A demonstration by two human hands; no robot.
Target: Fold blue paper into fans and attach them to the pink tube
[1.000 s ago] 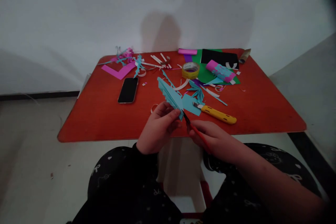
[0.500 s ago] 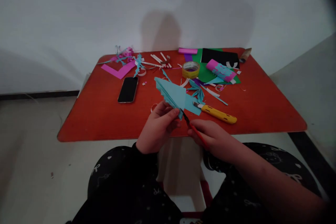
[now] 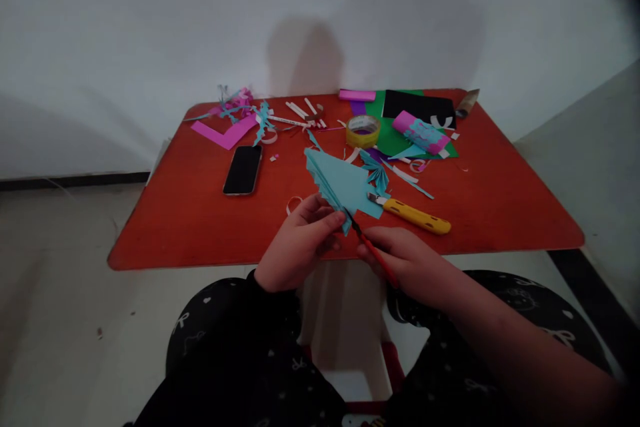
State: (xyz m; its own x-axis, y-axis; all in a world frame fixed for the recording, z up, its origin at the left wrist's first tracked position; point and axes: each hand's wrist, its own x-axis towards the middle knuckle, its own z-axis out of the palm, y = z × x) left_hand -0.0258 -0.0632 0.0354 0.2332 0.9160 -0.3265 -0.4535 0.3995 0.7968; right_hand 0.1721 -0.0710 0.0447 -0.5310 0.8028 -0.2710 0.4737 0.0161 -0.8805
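Currently, head view only, from above the lap. Pinched in the left hand [image 3: 300, 243]: a folded sheet of light-blue paper [image 3: 340, 183], thumb and curled fingers together on its near corner. Sheet raised at a slant over the near middle of the orange-red table [image 3: 180, 227], with a jagged, notched left edge; contact with the tabletop not discernible.

Wrapped in the right hand [image 3: 405, 260]: a slim red-handled tool [image 3: 375, 255], black at the tip, fingers closed around the shaft. Shaft slanting from the near right up to the sheet's near corner. Tip touching the paper or just beside it, cannot tell; tool type also unclear at this size. Hands close together, not touching.

Just right of the sheet, a yellow utility knife [image 3: 415, 215], blade end toward the paper, and a small fan of blue paper [image 3: 375, 172]. Left of the sheet, a black-screened smartphone [image 3: 243, 170] lying flat. Farther off, a roll of yellow tape [image 3: 363, 131], a green card sheet [image 3: 387, 133] under a black sheet [image 3: 417, 105], a pink-and-blue paper roll [image 3: 420, 133], and a magenta L-shaped strip [image 3: 225, 133] among scattered paper scraps [image 3: 300, 113]. Below the table edge, a lap in dark printed clothing [image 3: 225, 320].
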